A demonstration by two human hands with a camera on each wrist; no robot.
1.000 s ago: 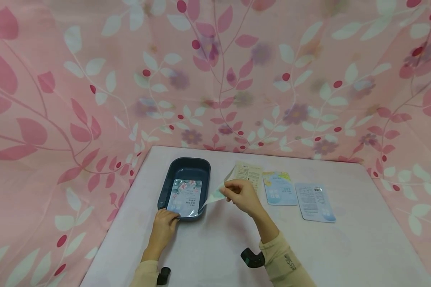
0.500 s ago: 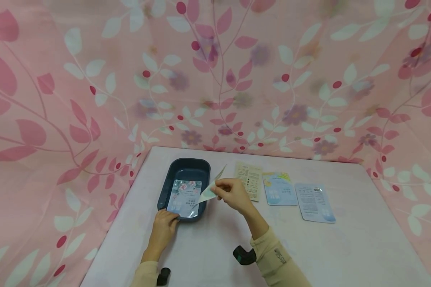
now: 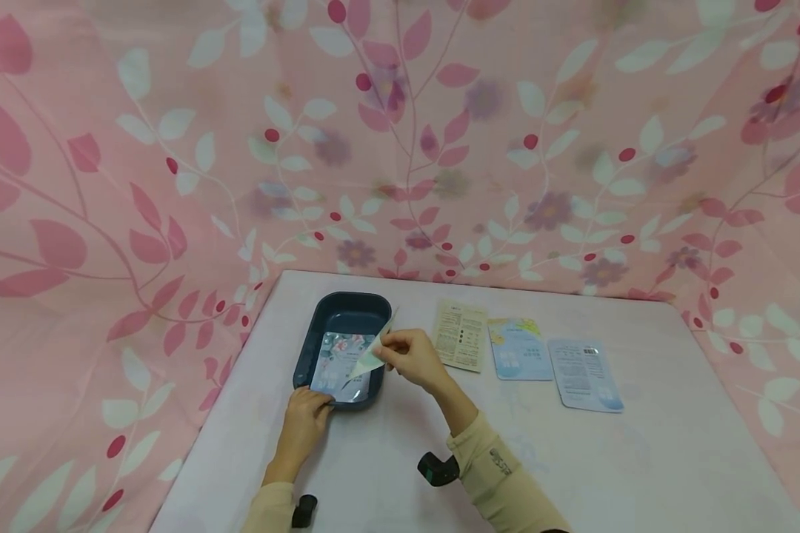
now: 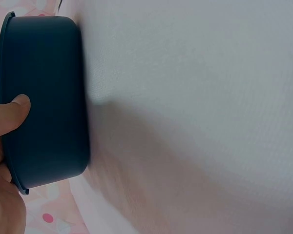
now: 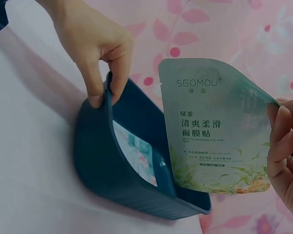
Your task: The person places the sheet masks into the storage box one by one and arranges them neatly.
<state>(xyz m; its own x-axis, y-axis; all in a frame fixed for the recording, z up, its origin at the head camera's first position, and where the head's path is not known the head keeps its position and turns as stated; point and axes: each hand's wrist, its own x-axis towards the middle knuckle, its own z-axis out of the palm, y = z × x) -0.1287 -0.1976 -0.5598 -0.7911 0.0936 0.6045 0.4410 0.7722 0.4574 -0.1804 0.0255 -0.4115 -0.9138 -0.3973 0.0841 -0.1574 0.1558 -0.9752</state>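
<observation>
A dark blue rectangular basin (image 3: 350,302) stands at the table's left. My left hand (image 3: 304,420) grips its near-left rim, thumb on the outer wall (image 4: 49,87) in the left wrist view. Inside lies a floral face mask packet (image 3: 340,352), flat on the bottom. Above the basin's right side, my right hand (image 3: 410,357) pinches a green tea face mask packet (image 5: 210,131) by one edge. That packet hangs tilted and slightly bent, its printed front facing the right wrist camera. In the head view it partly covers the floral packet.
To the right on the white table (image 3: 613,474) lie a pale yellow packet (image 3: 460,337) with printed text, a blue and yellow packet (image 3: 520,352), and a light blue packet (image 3: 585,376). A pink floral cloth (image 3: 400,148) hangs behind the table.
My right hand has moved left with the green tea packet, from beside the basin to over its right side. The left hand stays on the rim.
</observation>
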